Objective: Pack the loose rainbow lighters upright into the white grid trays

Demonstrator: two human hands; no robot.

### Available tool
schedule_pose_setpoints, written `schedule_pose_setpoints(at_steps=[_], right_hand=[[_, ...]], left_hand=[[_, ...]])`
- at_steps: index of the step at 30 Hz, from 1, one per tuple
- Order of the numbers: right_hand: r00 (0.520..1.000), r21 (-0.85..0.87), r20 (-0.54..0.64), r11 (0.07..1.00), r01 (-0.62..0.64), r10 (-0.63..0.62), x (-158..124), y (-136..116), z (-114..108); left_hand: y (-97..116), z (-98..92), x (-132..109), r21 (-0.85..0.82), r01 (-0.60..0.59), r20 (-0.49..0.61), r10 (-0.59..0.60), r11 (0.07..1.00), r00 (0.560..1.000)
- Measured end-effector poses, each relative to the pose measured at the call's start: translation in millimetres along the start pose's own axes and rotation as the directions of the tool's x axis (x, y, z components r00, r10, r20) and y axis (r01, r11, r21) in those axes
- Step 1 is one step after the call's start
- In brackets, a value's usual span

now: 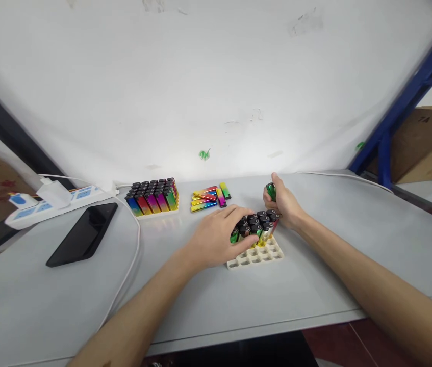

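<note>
My right hand (282, 201) is closed around a green lighter (271, 191), with the thumb up at its top, just behind a cream tray. Several black-topped lighters (265, 227) stand upright in the rear rows of this tray (256, 258), while its front slots hold nothing. My left hand (219, 234) reaches over the tray's left side, its thumb and fingers curled about the standing lighters and hiding some of them. Further back on the table lie several loose, shiny multicoloured lighters (205, 200).
A second tray (162, 213) packed with upright lighters (152, 196) stands at the back left. Left of it are a black phone (83, 234), a white power strip (28, 216) with plugs, and a white cable (138, 242). Cardboard boxes (422, 145) sit beyond the blue frame (384, 153) on the right.
</note>
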State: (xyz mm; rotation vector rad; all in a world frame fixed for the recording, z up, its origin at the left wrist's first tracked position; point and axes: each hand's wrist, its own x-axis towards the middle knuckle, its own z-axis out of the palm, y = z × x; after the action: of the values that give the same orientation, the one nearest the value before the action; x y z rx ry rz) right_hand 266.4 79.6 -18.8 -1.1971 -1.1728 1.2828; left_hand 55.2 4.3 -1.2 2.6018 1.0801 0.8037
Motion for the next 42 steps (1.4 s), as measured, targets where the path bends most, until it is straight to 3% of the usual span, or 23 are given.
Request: schedule_pose_setpoints(at_steps=[4,16,31,37,42], right_hand=[[1.0,-0.027,-0.01,0.999,-0.017,0.017,-1.0,-3.4,0.4],[0.993,-0.145,0.01,0.983,0.114,-0.114,-1.7,0.6,2.4],[0.996,-0.266,0.003,0.96,0.086,-0.088,-4.8,1.6,4.8],[0.993,-0.248,0.074,0.963,0.107,-0.091,-3.6,4.7,3.2],[0.986,-0.057,0.114,0.99,0.131,-0.124,-4.2,0.5,1.0]], left_hand=[[0.2,0.0,-0.1,-0.004,-0.001,-0.006,0.001,1.0,1.0],[0.9,-0.7,0.1,-0.003,0.015,0.007,-0.015,1.0,1.0],[1.0,-0.8,0.5,-0.003,0.023,0.011,-0.023,1.0,1.0],[1.1,-0.3,0.6,0.0,0.023,0.008,-0.023,1.0,1.0],[-1.2,0.9,2.1,-0.005,0.036,-0.014,-0.036,0.999,0.999]])
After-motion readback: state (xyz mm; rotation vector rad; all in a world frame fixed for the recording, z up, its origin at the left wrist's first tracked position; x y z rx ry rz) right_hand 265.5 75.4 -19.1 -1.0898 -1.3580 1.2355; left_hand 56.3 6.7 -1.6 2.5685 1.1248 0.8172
